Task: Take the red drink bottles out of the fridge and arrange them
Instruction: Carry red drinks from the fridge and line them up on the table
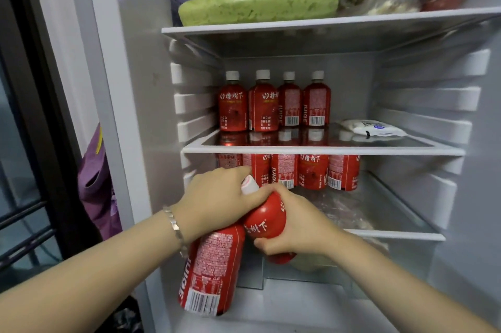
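In front of the open fridge (130, 104), both your hands are full. Your left hand (217, 202) is clamped on the neck of one red bottle (211, 273), which hangs tilted with its base toward you. Your right hand (295, 227) is wrapped around the body of a second red bottle (267, 220), whose white cap (249, 183) presses against your left fingers. The two bottles touch. Four more red bottles (273, 104) stand upright at the back of the middle shelf (322, 150); another row (298, 172) stands on the shelf below. To do this step well, draw both hands straight back, keep the bottles from knocking together, firm up the neck grip since that bottle looks likely to slip, then set them down upright outside.
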Demonstrator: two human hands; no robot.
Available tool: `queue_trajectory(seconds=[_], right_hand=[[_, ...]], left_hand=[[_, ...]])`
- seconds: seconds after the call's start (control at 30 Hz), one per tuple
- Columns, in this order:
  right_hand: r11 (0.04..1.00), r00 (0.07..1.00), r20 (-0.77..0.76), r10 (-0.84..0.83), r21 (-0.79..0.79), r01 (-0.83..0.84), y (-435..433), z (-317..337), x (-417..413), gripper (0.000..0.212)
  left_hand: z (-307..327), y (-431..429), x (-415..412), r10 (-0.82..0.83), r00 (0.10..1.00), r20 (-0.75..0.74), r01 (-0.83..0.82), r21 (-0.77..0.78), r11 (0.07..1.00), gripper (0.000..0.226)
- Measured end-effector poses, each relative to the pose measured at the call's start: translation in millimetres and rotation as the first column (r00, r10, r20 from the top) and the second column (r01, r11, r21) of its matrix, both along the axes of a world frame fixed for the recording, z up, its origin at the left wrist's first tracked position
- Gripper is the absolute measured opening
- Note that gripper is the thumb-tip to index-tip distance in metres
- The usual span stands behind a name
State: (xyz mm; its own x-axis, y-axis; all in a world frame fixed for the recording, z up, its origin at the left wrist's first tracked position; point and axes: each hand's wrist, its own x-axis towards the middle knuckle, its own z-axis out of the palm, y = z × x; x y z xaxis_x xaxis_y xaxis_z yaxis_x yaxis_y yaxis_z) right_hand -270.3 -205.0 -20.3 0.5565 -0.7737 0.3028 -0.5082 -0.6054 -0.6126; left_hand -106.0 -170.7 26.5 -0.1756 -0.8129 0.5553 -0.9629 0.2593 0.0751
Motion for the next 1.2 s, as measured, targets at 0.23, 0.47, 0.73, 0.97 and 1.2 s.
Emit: queue_trajectory(seconds=[0.23, 0.47, 0.73, 0.97, 1.2], right_hand=[[0.852, 0.736, 0.429, -0.523, 0.245, 0.463, -78.6, -11.9, -41.0, 0.049], [0.59, 0.511, 0.295, -0.807, 0.431, 0.683, -144.4, -13.7, -72.8, 0.09], [0.549, 0.484, 0.258, -0.836, 0.39, 0.739, -122.3, -10.1, -74.5, 0.087], [0.568, 0.492, 0.295, -0.819, 0.298, 0.767, -49.6, -26.6, -58.4, 0.095], [0.641, 0.566, 0.301, -0.768, 0.346, 0.685, -21.3, -12.1, -63.1, 0.096]], left_hand=[[1.7, -10.9, -9.0, 0.032, 0.999, -0.005, -0.032, 0.117, 0.993, 0.049], [-1.8, -22.6, -23.0, 0.068, 0.995, 0.073, -0.079, 0.151, 0.985, 0.049], [-8.1, -25.5, -23.6, 0.029, 0.996, 0.085, -0.043, 0.167, 0.985, 0.05], [-9.9, -25.0, -30.9, -0.023, 0.995, 0.095, 0.01, 0.136, 0.991, 0.047], [-10.3, -24.3, -34.9, -0.068, 0.995, 0.079, 0.057, 0.136, 0.989, 0.045]])
